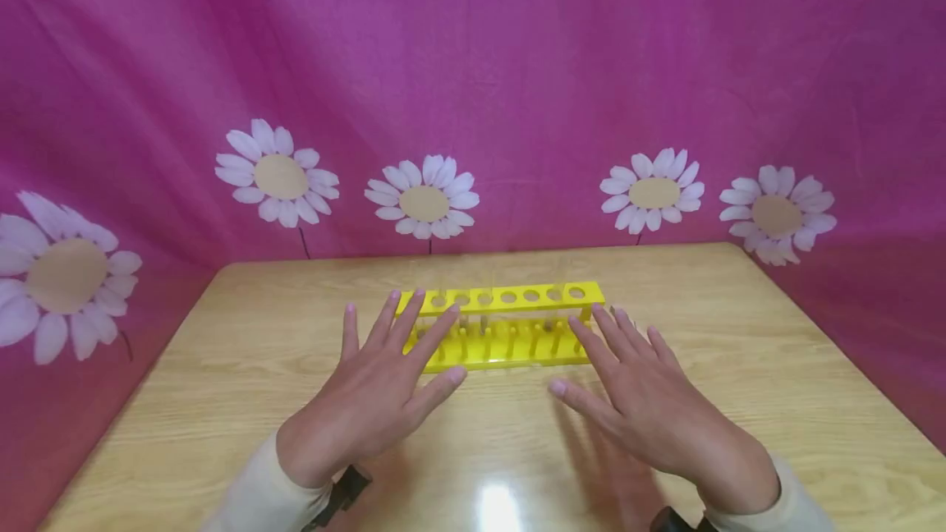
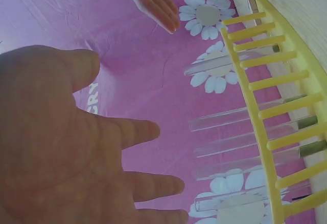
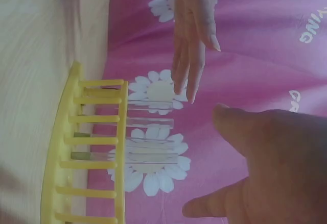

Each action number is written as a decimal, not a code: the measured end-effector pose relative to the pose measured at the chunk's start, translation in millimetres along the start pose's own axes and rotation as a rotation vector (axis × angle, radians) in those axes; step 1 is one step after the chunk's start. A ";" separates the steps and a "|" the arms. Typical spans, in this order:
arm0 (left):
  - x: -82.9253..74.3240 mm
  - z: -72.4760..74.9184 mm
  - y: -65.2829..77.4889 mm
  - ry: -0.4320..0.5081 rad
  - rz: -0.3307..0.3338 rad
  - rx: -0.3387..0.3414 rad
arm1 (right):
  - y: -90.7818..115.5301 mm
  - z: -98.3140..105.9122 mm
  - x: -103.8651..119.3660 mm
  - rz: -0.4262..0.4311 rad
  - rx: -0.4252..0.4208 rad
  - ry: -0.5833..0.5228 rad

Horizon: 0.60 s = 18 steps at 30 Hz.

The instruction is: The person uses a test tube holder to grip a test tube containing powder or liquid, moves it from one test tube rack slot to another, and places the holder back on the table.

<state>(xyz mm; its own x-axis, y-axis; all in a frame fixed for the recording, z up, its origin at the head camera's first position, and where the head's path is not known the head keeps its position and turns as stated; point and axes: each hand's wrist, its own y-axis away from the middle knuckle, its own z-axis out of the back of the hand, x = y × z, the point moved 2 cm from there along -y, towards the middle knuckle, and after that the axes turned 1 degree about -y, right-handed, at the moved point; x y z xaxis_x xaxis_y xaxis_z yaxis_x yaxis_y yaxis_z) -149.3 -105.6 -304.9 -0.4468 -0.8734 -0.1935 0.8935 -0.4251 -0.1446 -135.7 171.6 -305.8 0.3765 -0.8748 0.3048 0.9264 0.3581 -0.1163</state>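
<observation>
A yellow test tube rack (image 1: 517, 363) stands on the table, with a row of round holes along its top bar and pegs below. Several clear test tubes (image 2: 225, 143) stand in it, some with dark greenish matter at the bottom. My left hand (image 1: 362, 392), palm down and fingers spread, is held by the rack's left end; its fingertips overlap the top bar in the head view. On the other side, my right hand (image 1: 658, 413) is spread the same way near the right end. Neither hand holds anything, and both wrist views show the tubes beyond the fingers.
The wooden table (image 1: 739, 335) runs back to a magenta cloth (image 1: 517, 89) printed with white daisies, which hangs behind and along both sides. A bright light reflection lies on the tabletop between the forearms.
</observation>
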 end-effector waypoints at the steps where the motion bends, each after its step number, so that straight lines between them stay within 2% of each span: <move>1: 0.7 0.6 0.1 0.002 0.006 -0.001 | -0.1 0.6 -0.9 -0.003 0.001 -0.009; 9: 8.2 7.3 -1.1 0.019 0.033 -0.033 | -5.3 8.4 -13.9 -0.056 0.003 -0.044; 18: 27.1 11.9 -8.3 0.098 0.082 -0.066 | -18.4 10.0 -35.7 -0.160 0.020 -0.071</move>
<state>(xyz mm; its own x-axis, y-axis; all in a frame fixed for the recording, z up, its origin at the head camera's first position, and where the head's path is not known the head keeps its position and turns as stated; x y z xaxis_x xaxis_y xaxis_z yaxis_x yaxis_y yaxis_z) -168.3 -128.5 -297.3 -0.3777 -0.8759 -0.3002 0.9237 -0.3339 -0.1878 -166.2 199.5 -305.2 0.2224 -0.8962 0.3839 0.9738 0.2237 -0.0420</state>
